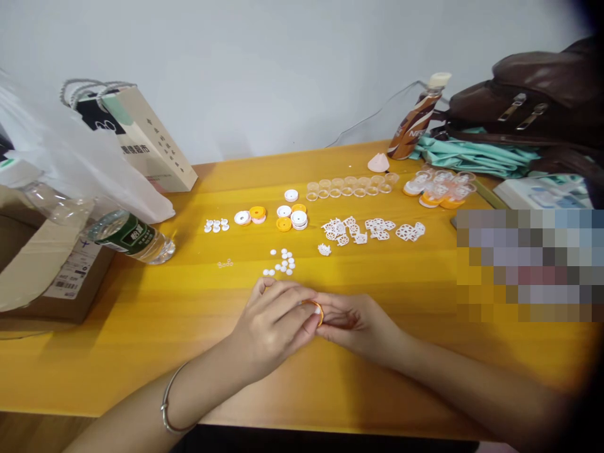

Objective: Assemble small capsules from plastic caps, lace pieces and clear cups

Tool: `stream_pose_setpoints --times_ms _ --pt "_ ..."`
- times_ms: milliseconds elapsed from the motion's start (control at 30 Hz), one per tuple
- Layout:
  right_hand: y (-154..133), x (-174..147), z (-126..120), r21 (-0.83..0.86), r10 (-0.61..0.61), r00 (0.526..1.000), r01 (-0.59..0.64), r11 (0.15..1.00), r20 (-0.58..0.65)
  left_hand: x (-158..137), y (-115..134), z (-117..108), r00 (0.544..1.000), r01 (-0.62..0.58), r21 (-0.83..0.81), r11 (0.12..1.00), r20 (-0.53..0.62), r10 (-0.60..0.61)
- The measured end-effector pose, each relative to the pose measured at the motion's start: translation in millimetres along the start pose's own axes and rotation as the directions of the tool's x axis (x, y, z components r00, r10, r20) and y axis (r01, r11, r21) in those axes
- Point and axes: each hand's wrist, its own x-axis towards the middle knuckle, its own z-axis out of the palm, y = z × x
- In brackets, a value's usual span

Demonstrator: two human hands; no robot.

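Note:
Between my two hands is a small round orange plastic part (319, 313), with something white inside its rim. My left hand (278, 318) pinches it from the left, fingers reaching over it and hiding much of it. From the right, the fingers of my right hand (356, 324) grip its edge. Just beyond my hands lie small white gears (284, 264) and some tiny clear rings (225, 263). Farther back are orange and white round cases (292, 217), another cluster of such cases (250, 216), small white pegged pieces (216, 225) and white openwork plates (337, 229).
Clear cups (349, 186) stand in rows at the back, near finished-looking capsules (438, 187) and a pink cone (378, 163). A brown drink bottle (418, 119) and dark backpack (542, 94) are at right. At left are a water bottle (134, 238), cardboard box (80, 277) and paper bag (151, 141).

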Motion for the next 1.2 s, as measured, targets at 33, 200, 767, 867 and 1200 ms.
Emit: stream_pose_setpoints --times_ms 33,200,767,867,1200 --pt "1 0 0 -0.021 -0.003 1.000 0.003 1.000 0.000 0 1 0 1.000 -0.007 0.026 1.000 0.006 0.007" --pt "8 -1 -1 -0.131 -0.012 1.000 0.011 0.991 -0.006 -1 4 -3 0.995 0.010 0.075 0.997 0.096 -0.018" --pt "2 4 -2 -0.003 0.036 0.999 -0.035 0.999 0.022 -2 12 0 0.999 0.013 0.146 0.989 0.039 -0.019" --pt "3 4 -4 0.056 0.051 0.998 -0.053 0.997 0.031 -4 11 0 0.999 0.006 0.130 0.992 0.044 -0.011" --pt "-2 4 -6 0.151 0.118 0.992 -0.124 0.981 0.051 -5 5 -6 0.984 -0.110 0.109 0.988 0.152 0.093"
